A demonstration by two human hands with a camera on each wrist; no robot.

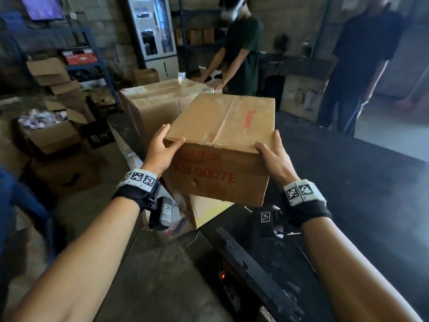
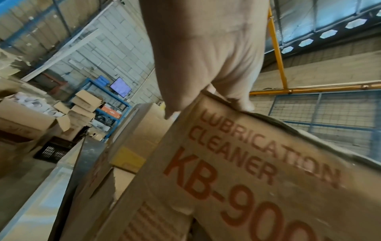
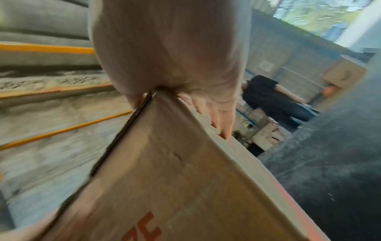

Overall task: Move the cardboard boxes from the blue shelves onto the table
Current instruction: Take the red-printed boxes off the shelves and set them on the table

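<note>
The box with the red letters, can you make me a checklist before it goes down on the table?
1. Both hands on the box: ok. The left hand grips its near left corner, the right hand its near right corner.
2. Box closed on top: ok, flaps lie shut.
3. Bare space on the dark table: ok, to the right of the box.
4. Big box behind, out of the way: ok, but close on the left.
5. Other people clear: ok, they stand at the far end.
6. Box bottom sound: cannot tell, hidden.
</note>
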